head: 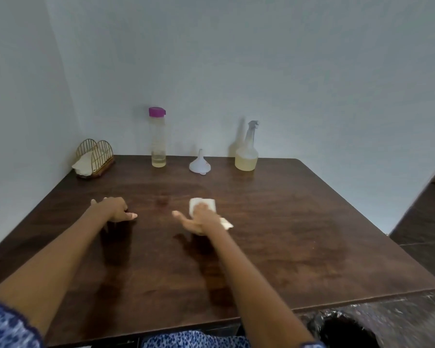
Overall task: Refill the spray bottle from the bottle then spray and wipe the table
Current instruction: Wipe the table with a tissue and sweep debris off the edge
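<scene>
1. Dark brown wood is filling most of the head view: a table [299,234] pushed into a corner of pale walls, its surface shining in broad, slightly darker patches around the middle.
2. Her right hand [199,218] is pressing flat on a folded white tissue [204,204] near the table's centre, fingers spread over it and thumb pointing left; one corner of the paper is sticking out to the right of the wrist. It is a flat press on the tissue rather than a closed fist.
3. Her left hand [116,208] is resting on the bare wood just left of that, fingers loosely curled and holding nothing.
4. Along the far edge, against the wall, a tall clear bottle [158,146] with a purple cap is standing upright, with only a little pale liquid sitting at its bottom.
5. Right of it a white funnel [199,164] is sitting mouth-down, spout pointing up.
6. Further right the clear spray bottle [246,151] is standing upright with its trigger head on, yellowish liquid filling the lower part of its round body.
7. In the far left corner a gold wire napkin holder [95,153] is standing with white napkins spilling out on its left side.
8. Blue patterned sleeves [8,327] are showing at the bottom edge, and a bin lined with a black bag [342,330] is sitting below the table's near right corner.
</scene>
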